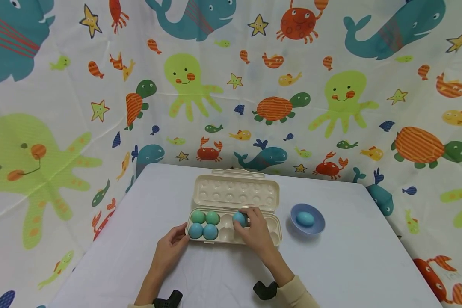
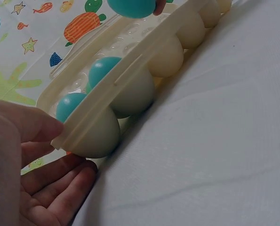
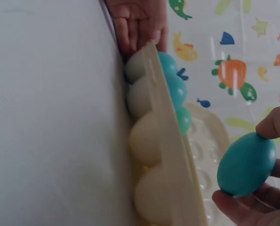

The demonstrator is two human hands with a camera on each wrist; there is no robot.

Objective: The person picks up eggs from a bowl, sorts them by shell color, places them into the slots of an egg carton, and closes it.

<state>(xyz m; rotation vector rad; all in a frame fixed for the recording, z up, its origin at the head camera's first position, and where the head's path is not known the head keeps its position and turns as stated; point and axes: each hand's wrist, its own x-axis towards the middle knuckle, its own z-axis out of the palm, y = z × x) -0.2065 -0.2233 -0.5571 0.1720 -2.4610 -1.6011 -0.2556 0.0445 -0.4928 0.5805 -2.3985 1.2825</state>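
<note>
A cream egg carton (image 1: 235, 240) lies with its lid (image 1: 236, 191) folded back on the table. In its left end sit two green eggs (image 1: 198, 217) and two blue eggs (image 1: 196, 230). My left hand (image 1: 172, 247) grips the carton's left front corner, thumb at the rim and fingers below it, as the left wrist view shows. Over the carton's right half, my right hand (image 1: 256, 233) pinches a blue egg (image 3: 247, 164) between thumb and fingertips. The right wrist view shows that egg above the rim.
Right of the carton stands a blue-violet bowl (image 1: 318, 230) with one blue egg (image 1: 305, 218) inside. White cloth covers the table (image 1: 331, 269). Behind it hangs a curtain (image 1: 223, 94) printed with sea animals.
</note>
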